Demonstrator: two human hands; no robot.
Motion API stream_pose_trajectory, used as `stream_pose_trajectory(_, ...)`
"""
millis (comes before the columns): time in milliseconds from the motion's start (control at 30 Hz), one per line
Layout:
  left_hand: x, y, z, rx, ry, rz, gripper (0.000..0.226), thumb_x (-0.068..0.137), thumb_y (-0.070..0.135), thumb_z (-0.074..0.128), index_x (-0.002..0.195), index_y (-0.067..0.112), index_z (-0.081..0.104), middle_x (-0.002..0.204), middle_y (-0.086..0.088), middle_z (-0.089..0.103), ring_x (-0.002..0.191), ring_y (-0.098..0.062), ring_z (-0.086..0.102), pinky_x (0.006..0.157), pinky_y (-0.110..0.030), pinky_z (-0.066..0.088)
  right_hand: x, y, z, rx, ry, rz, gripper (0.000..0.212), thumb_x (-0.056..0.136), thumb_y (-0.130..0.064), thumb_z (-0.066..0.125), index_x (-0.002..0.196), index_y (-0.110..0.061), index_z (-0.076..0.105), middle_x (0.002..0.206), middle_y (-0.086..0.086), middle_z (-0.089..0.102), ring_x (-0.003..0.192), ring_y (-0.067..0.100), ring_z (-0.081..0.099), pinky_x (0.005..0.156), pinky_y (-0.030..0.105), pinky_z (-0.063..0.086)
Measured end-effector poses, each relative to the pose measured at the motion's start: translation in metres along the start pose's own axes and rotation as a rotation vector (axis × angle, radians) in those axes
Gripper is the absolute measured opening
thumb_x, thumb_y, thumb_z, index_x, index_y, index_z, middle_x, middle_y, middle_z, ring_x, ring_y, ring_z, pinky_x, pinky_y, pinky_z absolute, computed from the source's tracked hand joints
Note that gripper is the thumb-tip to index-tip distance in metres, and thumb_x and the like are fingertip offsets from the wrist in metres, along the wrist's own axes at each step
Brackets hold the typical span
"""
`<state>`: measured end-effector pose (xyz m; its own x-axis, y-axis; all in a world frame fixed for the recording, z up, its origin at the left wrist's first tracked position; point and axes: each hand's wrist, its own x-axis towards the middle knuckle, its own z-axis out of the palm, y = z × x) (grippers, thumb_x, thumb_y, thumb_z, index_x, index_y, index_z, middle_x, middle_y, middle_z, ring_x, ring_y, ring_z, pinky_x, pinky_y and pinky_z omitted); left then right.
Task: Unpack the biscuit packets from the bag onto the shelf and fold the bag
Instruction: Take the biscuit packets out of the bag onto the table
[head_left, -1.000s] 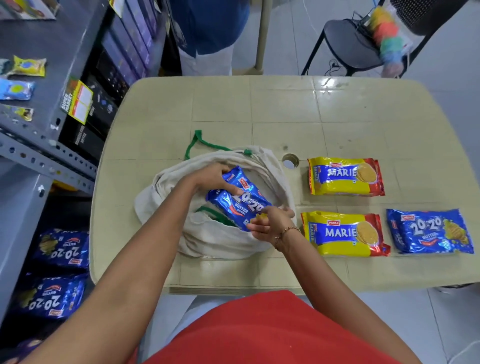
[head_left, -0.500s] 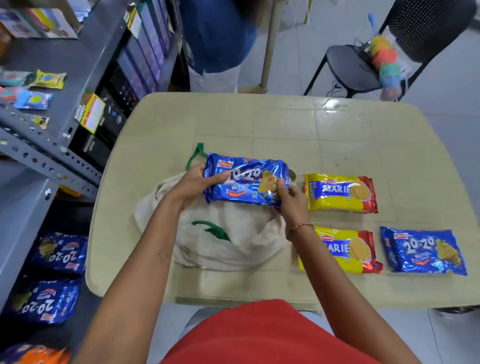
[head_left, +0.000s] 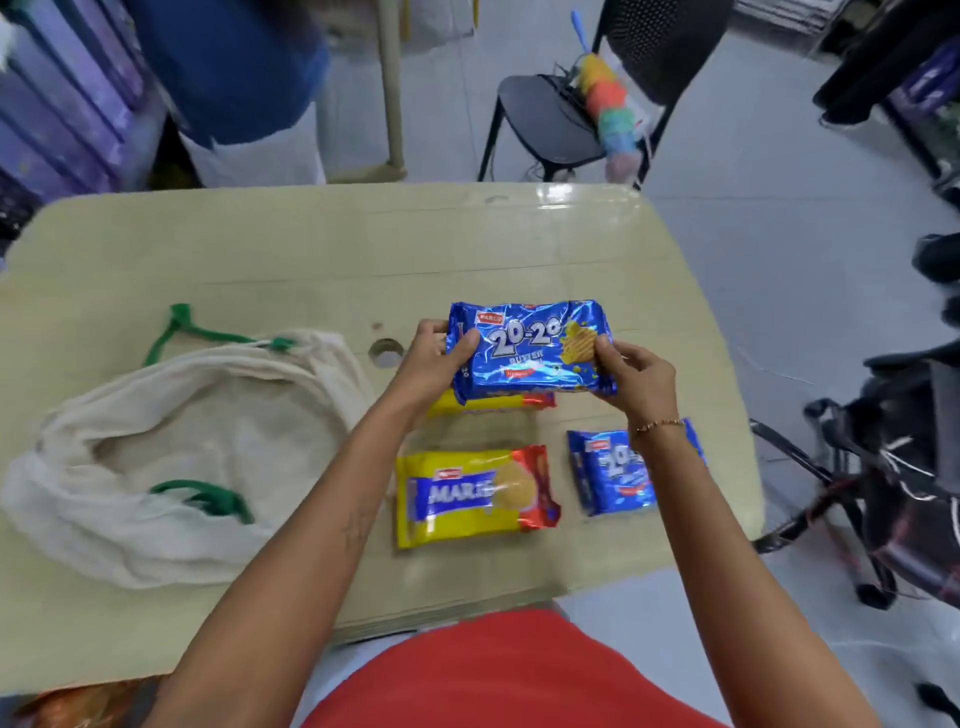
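A blue 20-20 butter biscuit packet (head_left: 530, 351) hangs above the beige table (head_left: 311, 244), held level by both hands. My left hand (head_left: 431, 358) grips its left end and my right hand (head_left: 631, 376) its right end. Under it lies a yellow Marie packet (head_left: 483, 404), mostly hidden. A second Marie packet (head_left: 475, 493) lies nearer me. Another blue 20-20 packet (head_left: 610, 470) lies to the right, partly behind my right wrist. The cream cloth bag (head_left: 182, 447) with green handles lies slumped and open at the left.
A person in blue stands beyond the table's far left corner (head_left: 234, 67). A black chair (head_left: 566, 114) carries a coloured duster. Shelving (head_left: 62, 93) runs along the far left. A dark wheeled chair (head_left: 893, 467) stands close to the table's right edge. A round hole (head_left: 385, 353) marks the tabletop.
Both hands lifted the blue 20-20 packet out of the bag and carried it right, over the far Marie packet. The camera swung to the right.
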<state>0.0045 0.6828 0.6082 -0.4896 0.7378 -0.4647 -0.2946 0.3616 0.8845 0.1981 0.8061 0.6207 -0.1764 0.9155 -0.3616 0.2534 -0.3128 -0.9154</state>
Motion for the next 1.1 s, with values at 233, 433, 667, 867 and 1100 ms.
stream_pose_trajectory(233, 0.051, -0.015, 0.153, 0.394, 0.112, -0.018, 0.038, 0.09, 0.031, 0.058, 0.117, 0.004, 0.053, 0.119, -0.012, 0.063, 0.109, -0.03, 0.06, 0.09, -0.038, 0.05, 0.091, 0.01, -0.114, -0.197, 0.039, 0.001, 0.037, 0.079, -0.024, 0.074, 0.105, 0.002, 0.067, 0.096, 0.017, 0.07, 0.078, 0.018, 0.064, 0.08, 0.036, 0.054)
stream_pose_trajectory(433, 0.071, -0.044, 0.21, 0.543, 0.086, -0.064, 0.035, 0.089, 0.02, 0.056, 0.12, 0.005, 0.049, 0.125, -0.015, 0.058, 0.113, -0.031, 0.056, 0.09, -0.035, 0.046, 0.144, 0.037, -0.14, -0.293, 0.031, 0.084, 0.043, 0.08, -0.023, 0.072, 0.112, 0.005, 0.064, 0.11, 0.023, 0.068, 0.092, 0.023, 0.063, 0.093, 0.044, 0.052)
stream_pose_trajectory(667, 0.078, -0.048, 0.21, 0.576, 0.146, -0.077, 0.039, 0.092, 0.017, 0.051, 0.129, 0.006, 0.044, 0.131, -0.015, 0.055, 0.118, -0.031, 0.055, 0.098, -0.04, 0.047, 0.153, 0.058, -0.134, -0.411, -0.025, 0.064, 0.045, 0.08, -0.035, 0.071, 0.108, 0.0, 0.067, 0.107, 0.018, 0.071, 0.096, 0.024, 0.065, 0.093, 0.046, 0.051)
stream_pose_trajectory(867, 0.059, -0.039, 0.197, 0.607, 0.079, 0.024, 0.047, 0.091, 0.02, 0.055, 0.135, 0.006, 0.043, 0.137, -0.013, 0.052, 0.126, -0.029, 0.051, 0.104, -0.038, 0.043, 0.139, 0.041, -0.125, -0.583, 0.042, -0.008, 0.048, 0.087, -0.029, 0.063, 0.124, 0.002, 0.056, 0.123, 0.019, 0.062, 0.114, 0.032, 0.058, 0.097, 0.035, 0.042)
stream_pose_trajectory(1100, 0.002, -0.04, 0.096, 0.283, 0.326, 0.147, 0.021, 0.087, -0.001, 0.055, 0.104, 0.002, 0.066, 0.104, -0.021, 0.07, 0.081, -0.019, 0.067, 0.085, -0.035, 0.055, 0.019, 0.04, -0.042, -0.683, -0.335, -0.25, 0.034, 0.093, -0.027, 0.052, 0.08, 0.001, 0.065, 0.086, 0.022, 0.069, 0.083, 0.034, 0.064, 0.072, 0.037, 0.047)
